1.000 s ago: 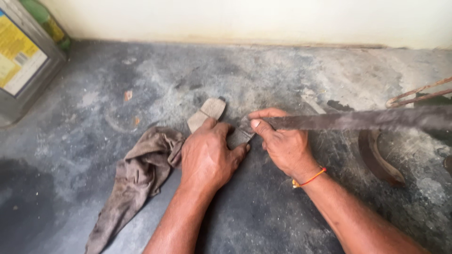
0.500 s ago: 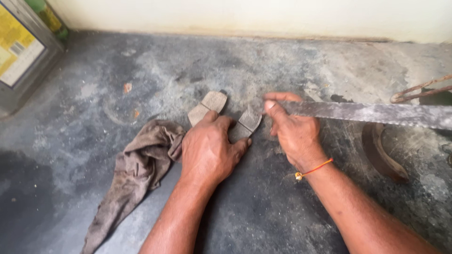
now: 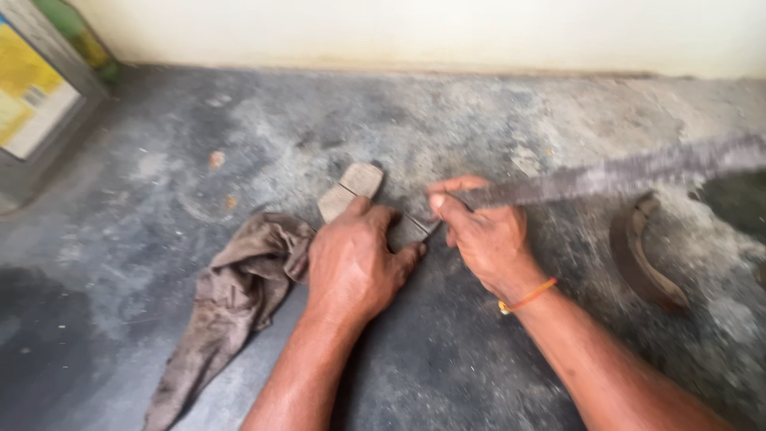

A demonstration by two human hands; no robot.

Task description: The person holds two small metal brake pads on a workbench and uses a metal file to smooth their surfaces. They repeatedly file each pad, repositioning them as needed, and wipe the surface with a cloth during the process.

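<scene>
Left hand [image 3: 351,263]: palm down, fingers closed over a tan brake pad [image 3: 351,187] lying on the dark concrete floor [image 3: 144,183]. Right hand [image 3: 483,235]: fingers clamped on a long, blurred metal blade [image 3: 622,172], its near end at the pad. Brown rag [image 3: 231,299] just beside the left hand. Curved brake shoe [image 3: 642,255] lies apart.

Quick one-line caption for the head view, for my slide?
Left hand pins a brake pad on the concrete floor; right hand grips a long file.
</scene>
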